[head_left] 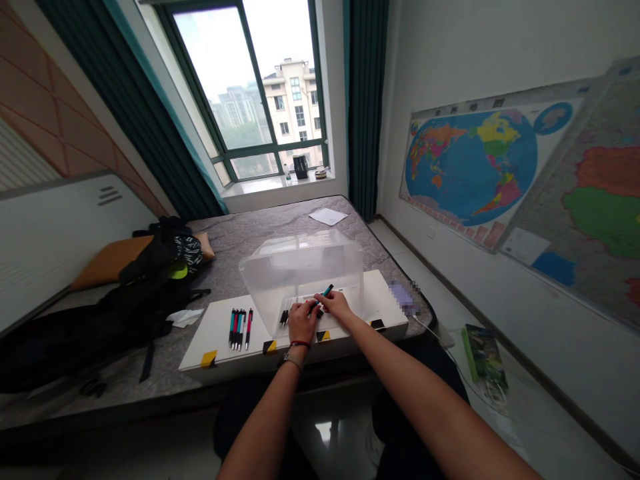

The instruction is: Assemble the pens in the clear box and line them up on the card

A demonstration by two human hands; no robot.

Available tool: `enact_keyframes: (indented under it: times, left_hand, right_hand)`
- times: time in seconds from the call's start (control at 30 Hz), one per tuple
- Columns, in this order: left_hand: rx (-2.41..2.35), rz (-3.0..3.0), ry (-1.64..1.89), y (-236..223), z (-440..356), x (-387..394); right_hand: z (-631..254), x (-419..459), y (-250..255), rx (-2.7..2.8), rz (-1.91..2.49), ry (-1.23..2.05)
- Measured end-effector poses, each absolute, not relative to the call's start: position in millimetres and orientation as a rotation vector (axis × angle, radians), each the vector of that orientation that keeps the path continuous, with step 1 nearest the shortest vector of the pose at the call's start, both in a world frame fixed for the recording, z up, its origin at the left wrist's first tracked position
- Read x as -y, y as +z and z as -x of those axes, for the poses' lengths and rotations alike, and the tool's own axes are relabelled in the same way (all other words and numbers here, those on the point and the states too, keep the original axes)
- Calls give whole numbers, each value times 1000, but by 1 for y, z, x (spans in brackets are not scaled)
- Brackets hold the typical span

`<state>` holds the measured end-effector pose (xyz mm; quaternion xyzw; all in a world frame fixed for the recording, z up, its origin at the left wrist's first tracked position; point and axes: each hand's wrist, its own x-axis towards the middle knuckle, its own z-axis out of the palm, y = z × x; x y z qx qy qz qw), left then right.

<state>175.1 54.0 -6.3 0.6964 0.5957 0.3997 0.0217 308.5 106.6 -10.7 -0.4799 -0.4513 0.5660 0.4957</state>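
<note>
My left hand (pixel 303 323) and my right hand (pixel 336 305) meet at the front of a translucent plastic box (pixel 300 270). Between their closed fingers is a teal and black pen (pixel 328 290), its upper end sticking out above my right fingers. My left fingers close around its lower part, which is mostly hidden. Just left of my left hand lie several dark pen parts (pixel 284 318), too small to tell exactly. Farther left, several pens (pixel 240 329) in teal, red and black lie in a row on a white board (pixel 215 320).
The board rests on a grey mattress (pixel 270 217). Yellow and black tape pieces (pixel 209 359) mark its front edge. A crumpled tissue (pixel 185 318) and a black backpack (pixel 100 320) are on the left. A blurred phone-like object (pixel 403 297) with a cable lies right; paper (pixel 328 216) lies behind.
</note>
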Motion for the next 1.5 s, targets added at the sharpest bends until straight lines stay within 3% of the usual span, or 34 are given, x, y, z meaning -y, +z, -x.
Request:
enact_keyframes:
  times: [1.5]
  left_hand:
    - [-1826,-2162,1243,-2,-179,-51]
  right_hand:
    - [-323,-93,-5,863,995,1485]
